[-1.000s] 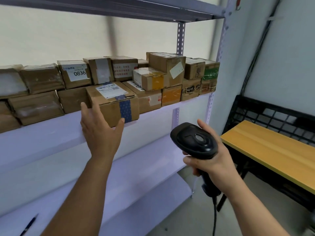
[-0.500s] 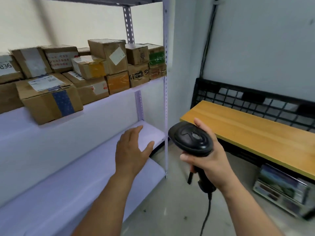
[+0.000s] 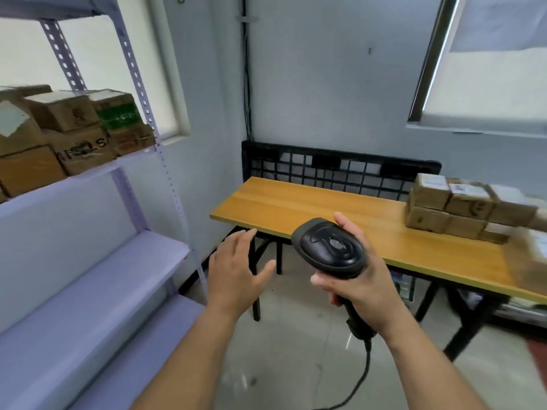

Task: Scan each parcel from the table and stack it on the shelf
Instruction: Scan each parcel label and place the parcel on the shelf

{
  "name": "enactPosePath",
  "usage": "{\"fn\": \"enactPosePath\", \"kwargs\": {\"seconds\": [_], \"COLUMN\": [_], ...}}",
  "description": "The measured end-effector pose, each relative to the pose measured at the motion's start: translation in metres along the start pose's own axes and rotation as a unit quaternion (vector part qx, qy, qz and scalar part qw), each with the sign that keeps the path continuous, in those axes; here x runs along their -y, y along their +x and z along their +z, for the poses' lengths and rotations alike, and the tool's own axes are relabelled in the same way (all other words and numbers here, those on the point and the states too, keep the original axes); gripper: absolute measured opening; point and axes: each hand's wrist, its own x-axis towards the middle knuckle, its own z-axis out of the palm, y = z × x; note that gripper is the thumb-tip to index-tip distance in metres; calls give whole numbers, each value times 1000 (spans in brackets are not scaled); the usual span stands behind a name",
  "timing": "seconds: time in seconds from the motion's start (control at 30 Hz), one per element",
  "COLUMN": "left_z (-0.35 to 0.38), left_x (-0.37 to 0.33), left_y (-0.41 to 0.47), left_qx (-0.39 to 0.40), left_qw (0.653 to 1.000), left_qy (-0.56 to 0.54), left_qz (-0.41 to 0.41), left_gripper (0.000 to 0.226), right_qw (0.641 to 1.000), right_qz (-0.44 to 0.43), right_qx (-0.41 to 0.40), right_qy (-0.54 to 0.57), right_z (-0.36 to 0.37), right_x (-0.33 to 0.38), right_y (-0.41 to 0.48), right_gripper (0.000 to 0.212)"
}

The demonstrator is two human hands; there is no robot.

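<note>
Parcels [image 3: 453,208], far right on table [image 3: 296,208], are being blurred and cropped. Boxes [image 3: 68,113] on shelf [image 3: 88,180] are being cropped left. Scanner [image 3: 331,250] is being gripped by right hand [image 3: 364,288]; left hand [image 3: 236,273] is being held spread, empty.

A small parcel storeroom: metal shelving [image 3: 139,93] stacked with taped cardboard boxes [image 3: 74,137], more parcels [image 3: 450,205] on a wooden table [image 3: 310,208].

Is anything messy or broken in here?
Nothing looks spilled or broken. The one odd bit is a white label stuck on crooked on a parcel at the left end of the shelf. The parcels on the table look neatly stacked, though the nearest ones are too blurred to judge.
</note>
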Motion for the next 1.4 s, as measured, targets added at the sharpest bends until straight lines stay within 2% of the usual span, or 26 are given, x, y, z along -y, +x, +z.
{"fn": "enactPosePath", "kwargs": {"seconds": [0.33, 0.77, 0.97, 1.4], "left_z": [96, 199, 265, 416], "left_x": [-120, -246, -299, -400], "left_y": [-4, 6, 29, 101], "left_qx": [96, 216, 258, 351], "left_qw": [991, 955, 940, 912], "left_qy": [-53, -118, -143, -152], "left_qz": [75, 167, 171, 149], "left_gripper": [71, 69, 68, 67], "right_qw": [991, 950, 928, 899], "right_qz": [33, 53, 73, 146], "right_qx": [-125, -289, -349, -395], "right_qy": [-42, -104, -109, -119], "right_z": [-125, -249, -322, -476], "right_x": [-1, -10, -35, -97], "right_y": [-54, -100, -89, -28], "right_gripper": [96, 95, 94, 94]}}
